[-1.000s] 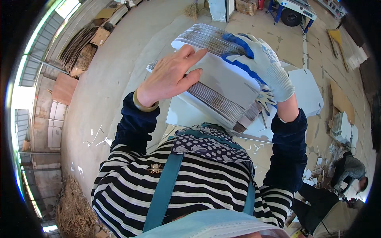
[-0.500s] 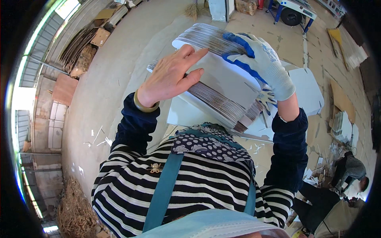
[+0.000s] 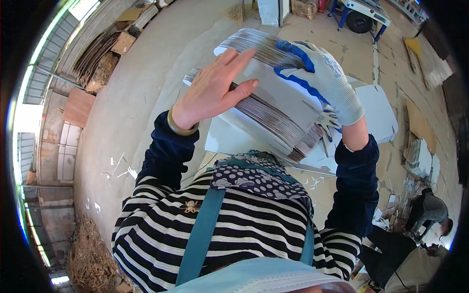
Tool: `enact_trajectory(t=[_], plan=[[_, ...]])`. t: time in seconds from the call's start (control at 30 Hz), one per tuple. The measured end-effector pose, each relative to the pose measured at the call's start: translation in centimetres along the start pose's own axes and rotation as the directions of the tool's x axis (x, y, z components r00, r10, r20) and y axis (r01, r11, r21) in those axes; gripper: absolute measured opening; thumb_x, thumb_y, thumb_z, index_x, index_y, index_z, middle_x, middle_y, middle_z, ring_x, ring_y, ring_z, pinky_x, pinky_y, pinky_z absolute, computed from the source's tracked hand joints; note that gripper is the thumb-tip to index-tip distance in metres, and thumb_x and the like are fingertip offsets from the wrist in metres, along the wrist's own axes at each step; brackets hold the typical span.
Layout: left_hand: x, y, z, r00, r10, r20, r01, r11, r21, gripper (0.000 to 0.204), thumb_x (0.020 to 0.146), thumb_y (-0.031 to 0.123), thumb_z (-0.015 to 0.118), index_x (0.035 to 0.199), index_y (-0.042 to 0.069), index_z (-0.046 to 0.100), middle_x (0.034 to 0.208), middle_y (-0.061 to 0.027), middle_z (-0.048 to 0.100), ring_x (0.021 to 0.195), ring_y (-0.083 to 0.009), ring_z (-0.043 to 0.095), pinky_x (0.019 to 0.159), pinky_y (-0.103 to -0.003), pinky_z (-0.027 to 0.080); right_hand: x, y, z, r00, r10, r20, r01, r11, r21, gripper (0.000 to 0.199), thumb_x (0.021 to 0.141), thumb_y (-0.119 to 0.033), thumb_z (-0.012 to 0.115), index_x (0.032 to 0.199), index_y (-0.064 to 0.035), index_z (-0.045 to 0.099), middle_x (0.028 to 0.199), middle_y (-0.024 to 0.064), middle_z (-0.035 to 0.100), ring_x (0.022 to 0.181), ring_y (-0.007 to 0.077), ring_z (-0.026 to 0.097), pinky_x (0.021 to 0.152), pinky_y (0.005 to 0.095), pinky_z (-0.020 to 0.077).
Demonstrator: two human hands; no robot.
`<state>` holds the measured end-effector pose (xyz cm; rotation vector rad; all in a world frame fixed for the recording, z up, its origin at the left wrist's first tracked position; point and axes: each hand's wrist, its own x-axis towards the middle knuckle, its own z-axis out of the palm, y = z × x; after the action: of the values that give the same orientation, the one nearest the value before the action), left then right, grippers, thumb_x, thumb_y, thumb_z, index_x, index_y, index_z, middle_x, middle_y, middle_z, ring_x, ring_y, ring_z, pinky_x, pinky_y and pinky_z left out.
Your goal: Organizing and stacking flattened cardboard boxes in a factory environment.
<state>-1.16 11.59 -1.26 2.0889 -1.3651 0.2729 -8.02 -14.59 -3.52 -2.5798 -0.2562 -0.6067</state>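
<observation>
Two piles of die-cut white cardboard pieces with rounded ends and grey-brown cut edges lie in front of me. My right hand, in a white knit glove with blue coated fingers, grips the far stack of cardboard pieces, thumb on the near side and fingers over the top. My bare left hand, a bangle at its wrist, is held over the left part of the piles. Its fingers are stretched out with the thumb apart, and it grasps nothing. Below it runs the near stack of cardboard pieces. Whether its fingertips touch the far stack, I cannot tell.
A loose white and blue glove lies beside the near stack. Larger white sheets stick out under the piles. Two people are low at the right, near stacked white pieces. A wheeled machine stands far off.
My left hand has shifted slightly right, its fingers straighter and closer together. The right hand keeps its grip on the far stack, almost unmoved.
</observation>
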Motion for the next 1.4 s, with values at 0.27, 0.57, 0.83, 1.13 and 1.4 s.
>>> enact_trajectory(t=[0.27, 0.57, 0.83, 1.13, 1.4], plan=[[0.0, -0.4, -0.6, 0.989, 0.059, 0.136, -0.076, 0.99, 0.12, 0.047, 0.095, 0.024, 0.063, 0.133, -0.004, 0.059, 0.11, -0.0163, 0.057, 0.094, -0.0324, 0.06, 0.082, -0.039, 0.049, 0.2, -0.4, -0.7, 0.999, 0.032, 0.038, -0.034, 0.998, 0.048, 0.059, 0.087, -0.041, 0.071, 0.137, -0.0105, 0.061, 0.121, 0.0158, 0.067, 0.107, 0.0339, 0.064, 0.096, 0.0412, 0.0494], [0.4, -0.1, -0.2, 0.993, 0.005, 0.12, -0.024, 0.987, 0.156, 0.053, 0.096, 0.028, 0.062, 0.138, -0.003, 0.055, 0.112, -0.0172, 0.057, 0.103, -0.0337, 0.058, 0.088, -0.04, 0.048, 0.0, 0.1, 0.1, 0.997, 0.067, 0.032, -0.066, 0.998, -0.006, 0.059, 0.087, -0.042, 0.071, 0.136, -0.0108, 0.062, 0.119, 0.0161, 0.067, 0.106, 0.0333, 0.064, 0.094, 0.0402, 0.0494], [0.3, -0.4, -0.5, 0.986, 0.011, 0.166, -0.038, 0.986, 0.165, 0.052, 0.096, 0.027, 0.061, 0.137, -0.004, 0.056, 0.111, -0.0172, 0.058, 0.104, -0.0335, 0.057, 0.088, -0.041, 0.048, -0.2, -0.4, -0.1, 0.999, 0.018, -0.031, -0.018, 1.0, -0.02, 0.051, 0.091, -0.038, 0.069, 0.134, -0.0114, 0.063, 0.117, 0.0157, 0.067, 0.106, 0.032, 0.064, 0.093, 0.0402, 0.0499], [-0.2, -0.4, -0.5, 0.991, 0.134, 0.025, -0.136, 0.975, 0.176, 0.049, 0.093, 0.024, 0.065, 0.133, -0.004, 0.058, 0.115, -0.0181, 0.057, 0.106, -0.0341, 0.056, 0.089, -0.042, 0.047, 0.2, 0.0, -0.7, 1.0, 0.01, 0.012, -0.011, 0.999, 0.036, 0.051, 0.09, -0.037, 0.071, 0.135, -0.0144, 0.064, 0.109, 0.0134, 0.069, 0.097, 0.0297, 0.065, 0.089, 0.0391, 0.0508], [-0.1, 0.0, -0.5, 0.995, 0.016, 0.098, -0.027, 0.993, 0.111, 0.055, 0.091, 0.021, 0.066, 0.138, -0.003, 0.053, 0.116, -0.0198, 0.055, 0.1, -0.0353, 0.059, 0.086, -0.04, 0.048, 0.5, -2.1, -1.4, 0.988, 0.042, 0.15, -0.057, 0.994, 0.099, 0.062, 0.079, -0.041, 0.079, 0.135, -0.018, 0.064, 0.111, 0.0133, 0.072, 0.099, 0.0295, 0.069, 0.093, 0.0375, 0.051]])
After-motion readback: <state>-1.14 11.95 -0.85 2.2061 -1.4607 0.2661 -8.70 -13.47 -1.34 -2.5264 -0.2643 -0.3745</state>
